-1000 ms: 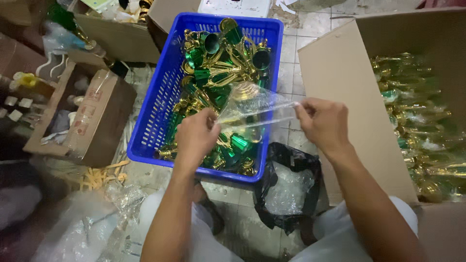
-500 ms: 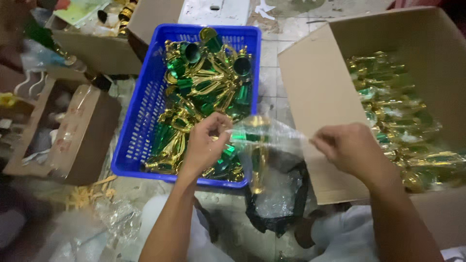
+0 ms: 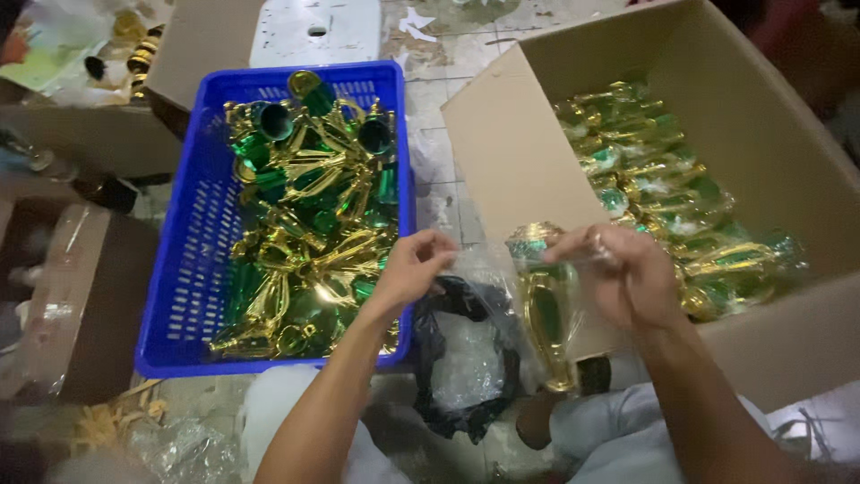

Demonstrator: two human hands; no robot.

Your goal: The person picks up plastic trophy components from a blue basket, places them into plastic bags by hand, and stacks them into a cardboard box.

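A gold and green trophy cup [image 3: 544, 305] hangs upright inside a clear plastic bag [image 3: 502, 296] between my hands. My left hand [image 3: 414, 266] pinches the bag's left edge near its top. My right hand [image 3: 623, 273] grips the bag's right side at the cup's lid. Both hands are above the gap between the blue crate [image 3: 193, 269] and the cardboard box [image 3: 528, 152]. The crate holds several unbagged gold and green trophy cups [image 3: 313, 224]. The box holds several bagged ones [image 3: 672, 206].
A black plastic bag [image 3: 466, 358] with clear bags inside lies on the floor below my hands. Smaller cardboard boxes [image 3: 81, 296] stand at the left. A white plastic stool [image 3: 313, 31] is beyond the crate. Crumpled plastic [image 3: 170, 444] lies at bottom left.
The view and my hands have shifted right, from over the crate toward the cardboard box. The bag, held stretched flat before, now hangs down with the trophy cup inside it.
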